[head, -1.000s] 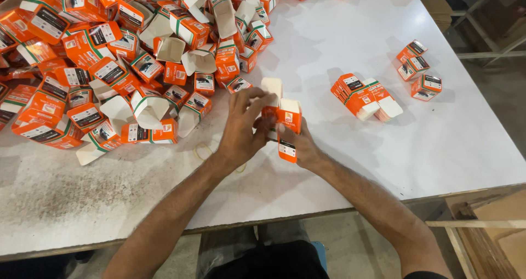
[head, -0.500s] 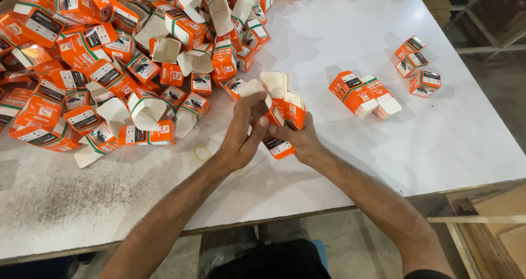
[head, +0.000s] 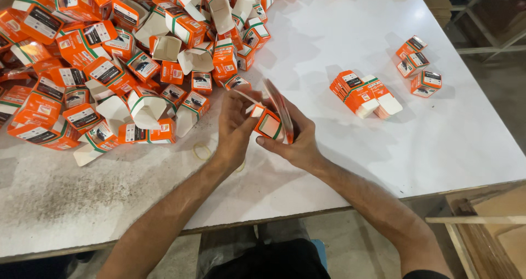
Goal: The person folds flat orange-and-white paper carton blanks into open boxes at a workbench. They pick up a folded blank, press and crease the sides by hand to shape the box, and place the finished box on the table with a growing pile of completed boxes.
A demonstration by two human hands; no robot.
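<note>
Both hands meet over the white table near its front edge. My right hand grips a small orange and white carton, thumb on its lower face. My left hand holds the same carton from the left, fingers on its raised flap. The carton is lifted a little above the table and tilted. A large heap of similar orange cartons, many with open white flaps, lies just left of my left hand.
A bundle of flattened orange cartons lies to the right of my hands. Three small closed boxes sit farther right. A rubber band lies on the table by my left wrist. The table's front edge runs below my forearms; wooden boards stand at lower right.
My hands have lifted the carton off the table and turned it, and its flaps have been folded. The rubber band beside my left wrist is now uncovered.
</note>
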